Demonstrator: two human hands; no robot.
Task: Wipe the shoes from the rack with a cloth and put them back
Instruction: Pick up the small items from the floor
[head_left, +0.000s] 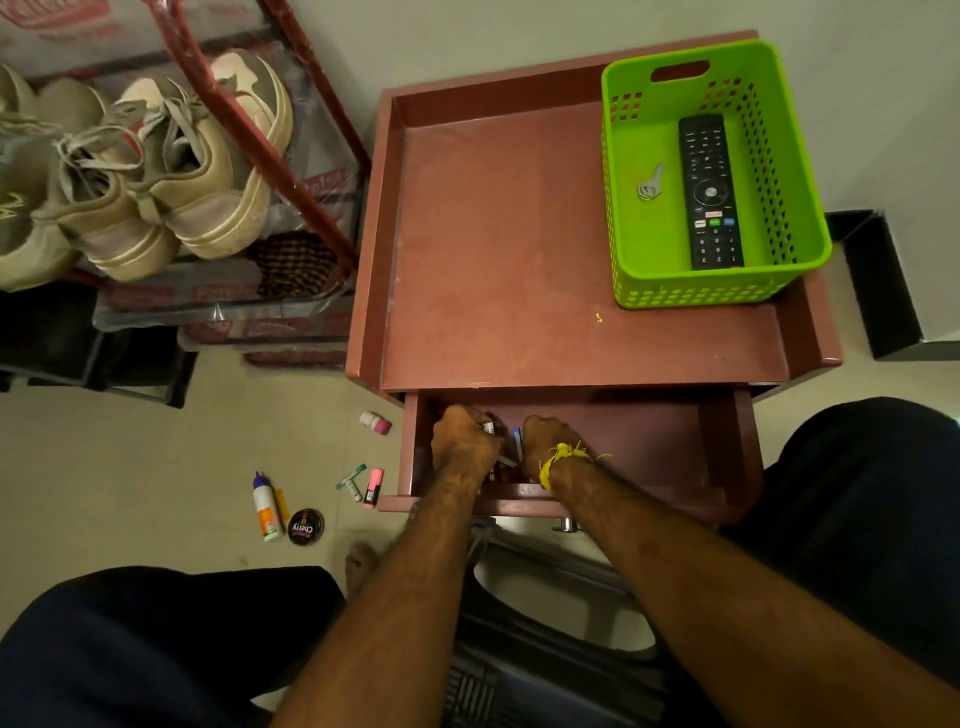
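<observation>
Hands work together inside the open reddish-brown wooden drawer of a small reddish-brown side table. The left hand has its fingers curled around several small items, one a battery-like cylinder, and the right hand, with a yellow thread tied at the wrist, reaches in just beside it with fingers bent downward; what they grip, if anything, cannot be told. A small blue object stands between the two hands.

Beige lace-up sneakers sit on the red metal rack to the left of the table, well apart from both hands. No cloth can be made out.

On the tabletop stands a bright green perforated plastic basket holding a black remote control and a silver key. On the pale floor lie a white glue bottle, a round black polish tin, a pink highlighter and a small pink-and-white bottle.
</observation>
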